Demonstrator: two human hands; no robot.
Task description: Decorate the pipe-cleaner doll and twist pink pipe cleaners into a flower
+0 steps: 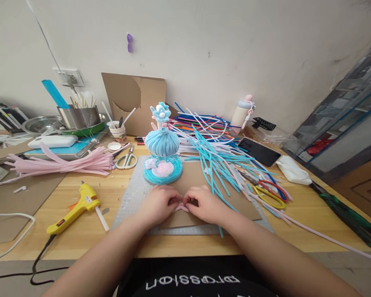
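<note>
My left hand (163,203) and my right hand (205,203) meet over the cardboard sheet (235,202), fingertips nearly touching. Between them they pinch a short, bent pink pipe cleaner (181,207); my fingers cover part of it. Just beyond my left hand stands a blue pipe-cleaner ornament (162,142), with a flower on top, a pleated round body, and a round blue base with a pink disc. Right of my right hand, loose blue pipe cleaners (214,165) lie spread across the cardboard.
A yellow hot glue gun (77,208) lies at left, near scissors (126,159) and a pink pipe-cleaner bundle (62,161). At right are yellow-and-red-handled pliers (270,197), a phone (259,151) and a green-handled tool (349,214). A bottle (241,113) stands behind.
</note>
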